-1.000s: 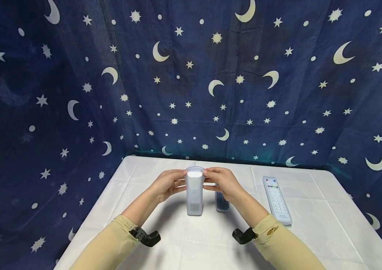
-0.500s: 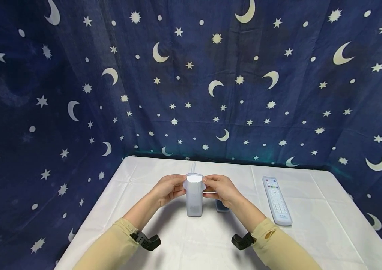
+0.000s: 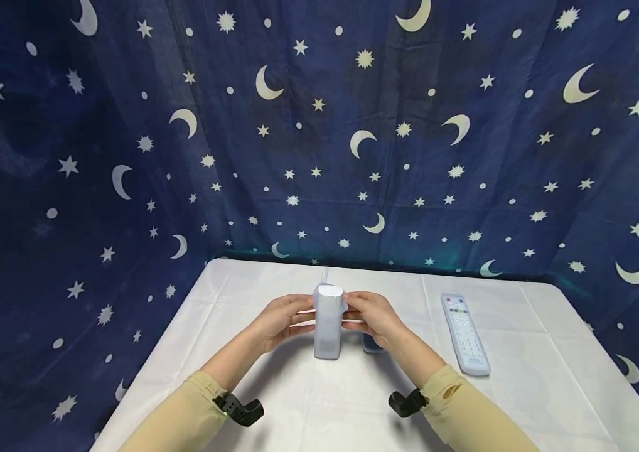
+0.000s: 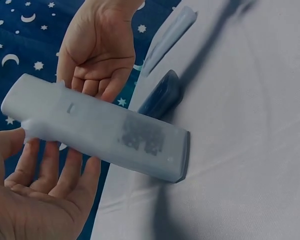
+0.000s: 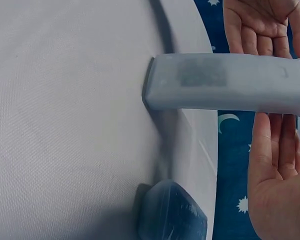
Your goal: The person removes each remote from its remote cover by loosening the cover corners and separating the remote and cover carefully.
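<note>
A white remote control (image 4: 32,97) stands on end at the table's middle in a translucent soft cover (image 3: 327,333). Its upper end sticks out bare, and the cover's rim is bunched outward below it. My left hand (image 3: 281,320) pinches this rim on the left side between thumb and fingers. On the other side, my right hand (image 3: 375,317) pinches the rim too. In the left wrist view, a dark patch shows through the cover (image 4: 115,130) near the foot. The lower end touches the tabletop, as the right wrist view also shows.
Behind my right hand lies a dark blue remote (image 3: 373,343), partly hidden. Farther right, a white remote (image 3: 466,336) lies with its buttons up. A white cloth covers the table (image 3: 534,389). A dark curtain (image 3: 319,138) with moons and stars hangs behind.
The cover's rim has gone down from above the remote's top to below it, folding outward and baring the upper end. Both hands have moved slightly down with the rim.
</note>
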Demonstrator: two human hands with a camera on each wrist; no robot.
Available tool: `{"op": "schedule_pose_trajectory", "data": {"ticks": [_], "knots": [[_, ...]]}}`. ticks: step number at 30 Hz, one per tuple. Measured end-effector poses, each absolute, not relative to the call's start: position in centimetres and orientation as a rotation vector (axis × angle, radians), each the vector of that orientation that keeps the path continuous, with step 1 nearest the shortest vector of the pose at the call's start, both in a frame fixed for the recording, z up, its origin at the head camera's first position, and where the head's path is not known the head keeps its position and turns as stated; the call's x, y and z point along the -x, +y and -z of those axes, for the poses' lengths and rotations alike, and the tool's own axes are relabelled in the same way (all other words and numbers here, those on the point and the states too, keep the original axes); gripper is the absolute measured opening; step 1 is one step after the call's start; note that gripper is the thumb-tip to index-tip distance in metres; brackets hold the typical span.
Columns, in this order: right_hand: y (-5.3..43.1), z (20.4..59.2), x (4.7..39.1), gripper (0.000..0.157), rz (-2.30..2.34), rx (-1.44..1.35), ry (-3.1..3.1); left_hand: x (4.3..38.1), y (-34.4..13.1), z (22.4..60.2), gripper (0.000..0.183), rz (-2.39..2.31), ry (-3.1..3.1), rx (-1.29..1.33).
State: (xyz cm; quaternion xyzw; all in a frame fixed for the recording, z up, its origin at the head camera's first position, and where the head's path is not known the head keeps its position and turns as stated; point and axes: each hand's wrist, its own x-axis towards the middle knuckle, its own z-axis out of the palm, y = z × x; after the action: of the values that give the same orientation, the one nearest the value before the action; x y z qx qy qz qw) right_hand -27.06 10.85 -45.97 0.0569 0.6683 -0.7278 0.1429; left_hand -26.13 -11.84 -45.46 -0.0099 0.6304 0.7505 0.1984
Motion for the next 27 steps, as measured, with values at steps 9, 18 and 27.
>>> {"op": "schedule_pose_trajectory", "data": {"ticks": [9,18,27], "knots": [[11.1,45.4,26.5,0.046,2.093,-0.116,1.928,26.0,-11.7,45.9,0.045,-2.099,1.823,0.003],[11.3,45.4,25.8,0.037,2.105,-0.019,1.938,25.9,-11.7,45.9,0.047,-2.075,1.869,0.004],[11.1,45.4,25.5,0.035,2.122,-0.057,1.940,25.9,-11.4,46.1,0.041,-2.082,1.887,0.007]]}}
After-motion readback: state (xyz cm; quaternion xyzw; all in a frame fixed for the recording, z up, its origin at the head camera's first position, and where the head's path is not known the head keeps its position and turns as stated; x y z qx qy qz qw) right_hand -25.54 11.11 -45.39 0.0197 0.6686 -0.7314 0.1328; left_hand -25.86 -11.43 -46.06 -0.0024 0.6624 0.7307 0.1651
